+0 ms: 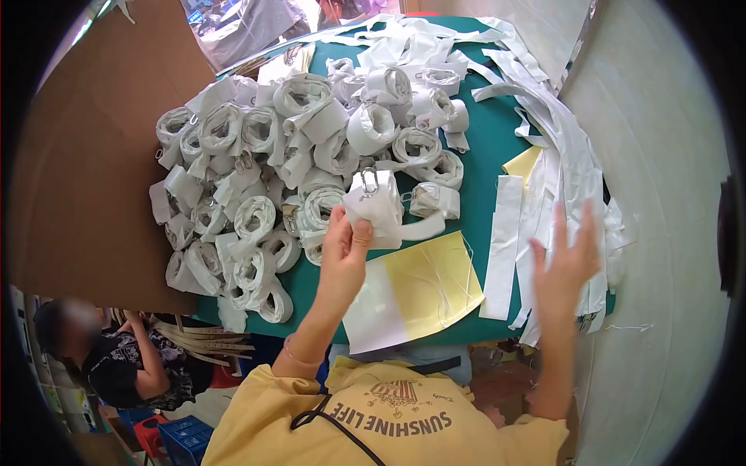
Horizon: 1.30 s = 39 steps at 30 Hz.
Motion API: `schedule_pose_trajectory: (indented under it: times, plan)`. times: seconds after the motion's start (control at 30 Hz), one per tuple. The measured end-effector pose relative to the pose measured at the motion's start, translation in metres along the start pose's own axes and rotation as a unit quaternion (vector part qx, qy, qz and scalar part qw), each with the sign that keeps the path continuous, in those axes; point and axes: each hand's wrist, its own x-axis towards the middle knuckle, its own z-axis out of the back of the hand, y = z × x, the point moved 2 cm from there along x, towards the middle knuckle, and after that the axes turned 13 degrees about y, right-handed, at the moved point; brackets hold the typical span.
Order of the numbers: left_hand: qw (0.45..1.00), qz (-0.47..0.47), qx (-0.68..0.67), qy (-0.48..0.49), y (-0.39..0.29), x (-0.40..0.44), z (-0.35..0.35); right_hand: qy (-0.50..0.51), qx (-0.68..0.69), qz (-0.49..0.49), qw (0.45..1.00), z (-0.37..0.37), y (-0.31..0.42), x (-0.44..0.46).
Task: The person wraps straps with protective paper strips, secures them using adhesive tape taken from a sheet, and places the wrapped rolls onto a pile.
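My left hand (346, 247) grips a white fabric roll (382, 208) with a metal clip on its top, near the middle of the green table (479, 155). A loose white end hangs from the roll toward the right. Blurred by motion, my right hand (566, 260) has its fingers spread over the long white strips (509, 241) at the table's right side, and nothing shows in its grasp. Between the two hands lies a yellow and white sheet (435, 287) with thin threads on it.
Many white rolls (252, 217) are piled on the table's left half. Strips curl along the far and right edges. A brown board (101, 171) stands at the left, a pale wall (653, 194) at the right. Another person (116, 361) is at the lower left, near a blue crate (184, 441).
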Motion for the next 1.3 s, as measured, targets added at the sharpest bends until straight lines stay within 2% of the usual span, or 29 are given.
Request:
schedule_pose_trajectory:
  times: [0.03,0.07,0.13,0.23,0.27,0.37,0.47,0.53,0.57,0.63,0.67,0.73,0.77,0.9,0.97,1.03,1.07,1.1,1.17,1.3]
  plan:
    - [0.998,-0.021,-0.037,-0.043,-0.001,0.000,-0.009,-0.027,0.141,0.055,0.988,0.007,0.025,-0.014]
    - [0.997,-0.019,-0.054,-0.055,-0.004,-0.001,-0.016,-0.073,0.329,0.144,0.930,0.001,0.044,-0.032]
    - [0.997,-0.011,-0.029,-0.073,0.014,-0.006,-0.021,-0.134,0.432,0.238,0.860,0.004,0.097,-0.060]
    - [0.993,0.014,-0.091,-0.077,0.006,-0.017,-0.033,-0.126,0.461,0.245,0.843,0.005,0.137,-0.065]
    - [0.990,0.028,-0.116,-0.079,0.007,-0.019,-0.035,-0.123,0.447,0.217,0.859,0.001,0.140,-0.058]
    - [0.994,-0.011,-0.086,-0.072,0.002,-0.025,-0.038,-0.129,0.418,0.173,0.882,-0.008,0.143,-0.048]
    - [0.996,-0.020,-0.072,-0.055,0.004,-0.035,-0.039,-0.113,0.451,0.161,0.871,-0.009,0.139,-0.052]
    - [0.996,-0.019,-0.071,-0.044,0.007,-0.041,-0.041,-0.048,0.497,0.139,0.855,-0.006,0.132,-0.051]
    - [0.995,-0.033,-0.088,-0.039,0.007,-0.043,-0.043,-0.048,0.497,0.137,0.856,-0.004,0.131,-0.051]
    - [0.993,-0.048,-0.104,-0.034,0.009,-0.044,-0.045,0.022,0.680,0.089,0.727,-0.004,0.128,-0.050]
    - [0.992,-0.048,-0.114,-0.039,0.012,-0.043,-0.044,0.023,0.681,0.087,0.727,0.000,0.126,-0.049]
    - [0.990,-0.046,-0.122,-0.043,0.014,-0.044,-0.044,0.074,0.831,0.070,0.547,0.004,0.125,-0.042]
    - [0.991,-0.035,-0.120,-0.046,0.014,-0.044,-0.046,0.099,0.847,0.051,0.520,0.001,0.125,-0.040]
    - [0.986,0.012,-0.149,-0.070,0.004,-0.038,-0.057,0.046,0.838,0.010,0.544,-0.009,0.130,-0.036]
    - [0.987,0.033,-0.138,-0.075,0.008,-0.038,-0.054,-0.054,0.711,0.021,0.701,-0.018,0.133,-0.035]
    - [0.987,0.054,-0.128,-0.078,0.013,-0.037,-0.052,-0.141,0.459,0.011,0.877,-0.006,0.126,-0.034]
    - [0.989,0.038,-0.112,-0.090,0.013,-0.035,-0.051,-0.263,0.409,0.033,0.873,-0.008,0.125,-0.039]
    - [0.990,0.022,-0.096,-0.102,0.013,-0.034,-0.050,-0.265,0.410,0.032,0.872,-0.008,0.124,-0.045]
    - [0.992,0.006,-0.081,-0.095,0.012,-0.038,-0.051,-0.220,0.354,0.165,0.894,-0.001,0.132,-0.057]
    - [0.991,-0.044,-0.076,-0.096,0.008,-0.044,-0.053,-0.184,0.434,0.145,0.870,-0.012,0.136,-0.055]
